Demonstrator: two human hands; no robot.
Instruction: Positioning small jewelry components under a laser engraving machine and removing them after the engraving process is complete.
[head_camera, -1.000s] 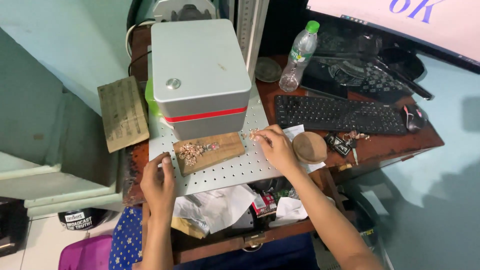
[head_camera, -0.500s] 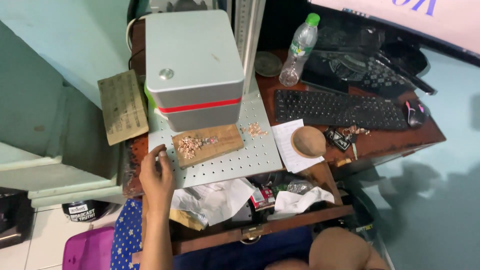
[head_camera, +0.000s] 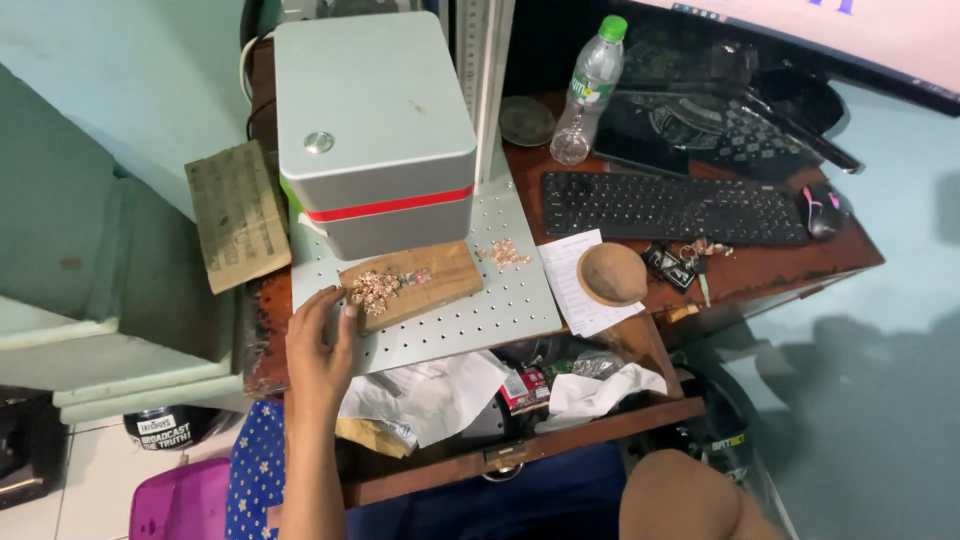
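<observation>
Landmark: grey box machine (head_camera: 375, 130) with a red stripe, standing on the perforated metal plate (head_camera: 480, 320).

Far left of the machine: flat worn wooden slab (head_camera: 237, 214) leaning off the desk edge.

Below-left of the machine: left hand (head_camera: 320, 345), forearm coming up from the bottom of frame, palm down, fingers spread loose and slightly curled. Fingertips (head_camera: 348, 312) touch the left end of the wooden block (head_camera: 410, 284). Grip released, nothing pinched or held that I can see.

Directly below the machine front: the block lies flat on the plate, tilted a bit, with a heap of small pinkish-gold metal pieces (head_camera: 376, 290) on its left half, just beside the fingertips.

Below-right of the machine: a second small scatter of the same pieces (head_camera: 503, 253) loose on the plate.

Right of the machine: paper sheet (head_camera: 572, 280), round wooden bowl (head_camera: 612, 273), keys (head_camera: 680, 262), black keyboard (head_camera: 670, 208), plastic bottle (head_camera: 590, 90), mouse (head_camera: 820, 210).

Right hand: not in view; only a bare knee (head_camera: 680, 500) shows bottom right.

Risk, judged: the heap sits at the block's edge by the fingers, so a nudge could tip pieces off. Small pieces could drop through the plate holes or into the open cluttered drawer (head_camera: 520, 455) below. Shifting the block would also move it out from under the machine front.
</observation>
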